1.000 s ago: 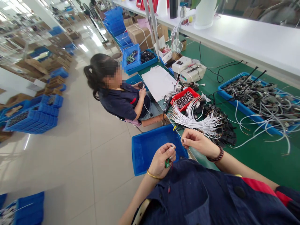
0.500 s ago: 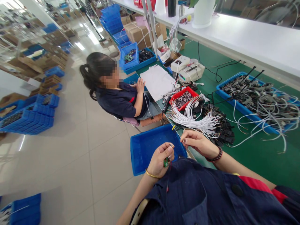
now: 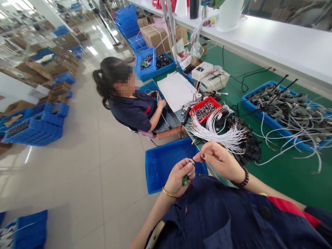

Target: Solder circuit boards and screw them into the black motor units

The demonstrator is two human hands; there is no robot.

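Note:
My left hand [image 3: 181, 176] is closed around a small green circuit board [image 3: 185, 180] with thin wires. At the tips of its thumb and index finger a small metallic piece [image 3: 191, 162] shows. My right hand [image 3: 220, 162] is close beside those fingertips, its fingers bent and drawn together toward the piece. Whatever lies between the right fingertips is too small to make out. Both hands are over the near side of a blue bin [image 3: 166, 166]. Just beyond my right hand lies a bundle of white cables [image 3: 220, 133] with black ends.
A red tray [image 3: 204, 110] of small parts stands behind the cables on the green table [image 3: 272, 186]. At right is a blue tray [image 3: 287, 133] heaped with cabled parts. A co-worker [image 3: 132, 100] sits at the left, by a white sheet [image 3: 176, 90]. A white shelf [image 3: 272, 45] spans above.
My right hand has moved left, bringing its fingertips up to those of my left hand. The co-worker's hands have come lower, around a dark item with a white cable. The view has shifted slightly.

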